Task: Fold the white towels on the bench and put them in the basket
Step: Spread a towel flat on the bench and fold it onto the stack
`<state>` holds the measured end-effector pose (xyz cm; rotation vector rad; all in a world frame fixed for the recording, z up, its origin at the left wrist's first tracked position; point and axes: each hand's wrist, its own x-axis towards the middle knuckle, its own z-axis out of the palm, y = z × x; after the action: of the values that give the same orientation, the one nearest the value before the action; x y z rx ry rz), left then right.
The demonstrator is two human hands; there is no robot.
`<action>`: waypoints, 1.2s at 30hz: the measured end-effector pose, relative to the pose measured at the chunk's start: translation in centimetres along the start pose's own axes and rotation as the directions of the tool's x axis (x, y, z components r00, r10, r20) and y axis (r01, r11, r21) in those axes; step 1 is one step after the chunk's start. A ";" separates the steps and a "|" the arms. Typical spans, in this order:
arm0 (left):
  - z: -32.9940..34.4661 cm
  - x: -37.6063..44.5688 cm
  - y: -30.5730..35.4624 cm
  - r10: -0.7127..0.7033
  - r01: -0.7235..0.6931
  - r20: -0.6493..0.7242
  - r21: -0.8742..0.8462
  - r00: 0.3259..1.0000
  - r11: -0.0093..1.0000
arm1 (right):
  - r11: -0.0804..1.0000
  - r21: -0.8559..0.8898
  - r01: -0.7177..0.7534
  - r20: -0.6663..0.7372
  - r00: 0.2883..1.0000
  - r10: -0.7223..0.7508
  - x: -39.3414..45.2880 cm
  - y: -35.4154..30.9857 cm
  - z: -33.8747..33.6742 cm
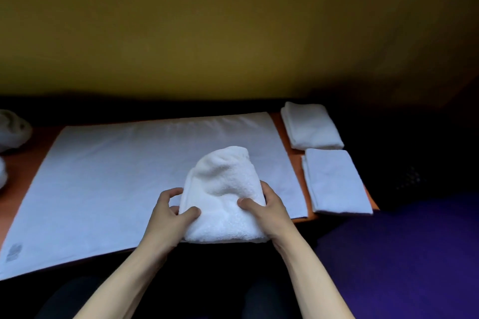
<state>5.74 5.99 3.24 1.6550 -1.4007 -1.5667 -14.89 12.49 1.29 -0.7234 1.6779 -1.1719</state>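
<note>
where both hands (171,212) (267,210) grip, towel (223,197) sits between.

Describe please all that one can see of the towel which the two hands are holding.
The towel is white, thick and fluffy, terry cloth by its look. It is folded into a compact bundle with a rounded, humped far end and a straighter near edge showing layers. The left hand grips its left side and the right hand its right side, thumbs pressed on top. It sits over the near edge of a large flat white cloth spread on the bench; whether it rests on this or is lifted is unclear.
</note>
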 end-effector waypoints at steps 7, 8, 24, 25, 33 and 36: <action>6.9 0.2 1.6 0.212 -0.232 0.162 0.113 0.964 0.966 | 0.998 0.025 0.051 -0.080 0.996 -0.049 -0.2 1.9 -7.1; 8.0 0.3 1.7 0.243 -0.268 0.185 0.126 0.952 0.955 | 0.998 0.021 0.060 -0.103 0.993 -0.058 -0.3 2.1 -8.0; 28.3 5.9 6.0 0.455 -0.637 0.491 0.310 0.743 0.706 | 0.928 -0.373 0.014 -0.500 0.839 -0.214 5.3 2.8 -27.0; 29.2 6.4 5.5 0.426 -0.646 0.514 0.392 0.744 0.655 | 0.867 -0.490 -0.090 -0.518 0.830 -0.207 5.7 3.1 -27.4; 30.6 7.8 2.0 0.344 -0.635 0.535 0.672 0.772 0.380 | 0.564 -0.817 -0.121 -0.360 0.871 -0.334 7.1 8.3 -24.7; 29.6 7.7 1.7 0.402 -0.670 0.542 0.663 0.738 0.336 | 0.545 -0.830 -0.122 -0.356 0.867 -0.348 7.1 8.2 -24.7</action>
<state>-23.47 7.59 -5.96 1.0624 -2.8270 -0.7057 -40.07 18.82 -6.16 -1.2041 2.7315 -0.5605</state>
